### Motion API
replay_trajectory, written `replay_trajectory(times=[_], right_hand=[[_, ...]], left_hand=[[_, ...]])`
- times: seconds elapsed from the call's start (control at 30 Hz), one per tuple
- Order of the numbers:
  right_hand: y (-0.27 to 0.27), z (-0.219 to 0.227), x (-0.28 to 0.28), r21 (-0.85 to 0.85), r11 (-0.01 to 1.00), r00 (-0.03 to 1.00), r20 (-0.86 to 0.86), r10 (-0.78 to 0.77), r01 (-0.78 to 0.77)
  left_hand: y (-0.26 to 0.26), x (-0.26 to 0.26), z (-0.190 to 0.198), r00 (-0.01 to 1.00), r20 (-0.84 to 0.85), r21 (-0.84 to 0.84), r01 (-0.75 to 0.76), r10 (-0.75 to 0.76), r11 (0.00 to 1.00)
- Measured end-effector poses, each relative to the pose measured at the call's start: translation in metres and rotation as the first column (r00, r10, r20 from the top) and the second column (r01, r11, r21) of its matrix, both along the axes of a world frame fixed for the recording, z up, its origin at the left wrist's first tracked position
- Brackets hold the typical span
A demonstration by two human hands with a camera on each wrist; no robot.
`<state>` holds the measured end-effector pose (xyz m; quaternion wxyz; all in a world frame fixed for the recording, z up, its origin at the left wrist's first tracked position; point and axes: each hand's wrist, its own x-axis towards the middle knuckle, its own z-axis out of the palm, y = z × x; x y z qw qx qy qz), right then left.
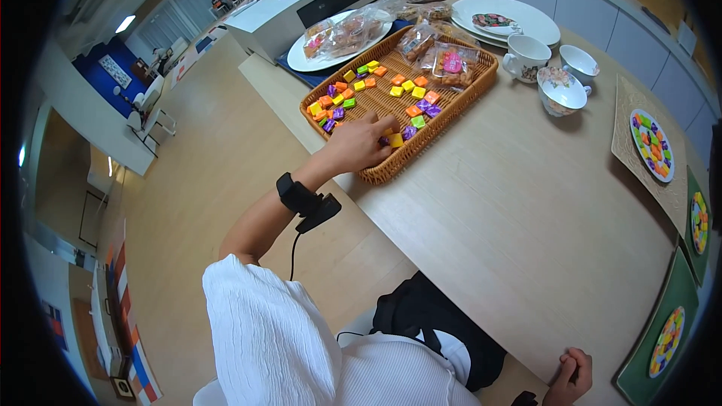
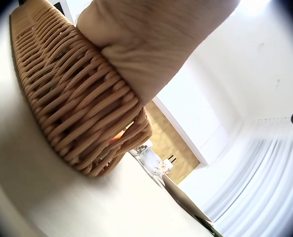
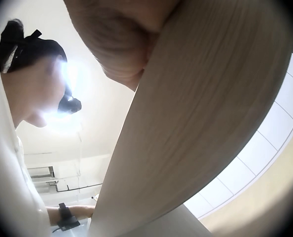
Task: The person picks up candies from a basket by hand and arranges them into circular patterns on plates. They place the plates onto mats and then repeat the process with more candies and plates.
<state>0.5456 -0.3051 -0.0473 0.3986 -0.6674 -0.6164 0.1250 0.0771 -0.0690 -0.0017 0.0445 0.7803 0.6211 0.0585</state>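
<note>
My left hand reaches over the near rim of a brown wicker basket, fingers bent down among small wrapped candies. A yellow candy lies right at its fingertips, next to a purple candy; whether the fingers pinch one I cannot tell. In the left wrist view the heel of that hand overlaps the basket's woven wall. More orange, yellow, green and purple candies are spread inside the basket. My right hand rests at the table edge, its fingers loosely curled and holding nothing.
Bagged snacks fill the basket's far end. Behind it stand a white plate of packages and stacked white plates. Floral cups stand right of the basket. Along the right edge are boards with candy-patterned ovals.
</note>
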Motion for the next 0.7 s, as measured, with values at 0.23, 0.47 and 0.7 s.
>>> replay_trajectory(times=[0.23,0.47,0.7], right_hand=[[-0.002,-0.003,0.000,-0.015,0.999,0.998,-0.049,-0.032,0.031],[0.000,0.001,-0.002,0.028,1.000,0.999,0.033,-0.010,0.009],[-0.004,0.002,0.001,-0.169,0.986,0.999,-0.036,-0.019,0.013]], left_hand=[[0.008,-0.007,-0.004,0.994,0.087,-0.013,0.072,-0.071,0.997],[0.010,-0.004,-0.001,0.993,0.106,-0.016,0.050,-0.048,0.999],[0.008,-0.001,-0.002,0.995,0.017,0.010,-0.099,0.099,0.995]])
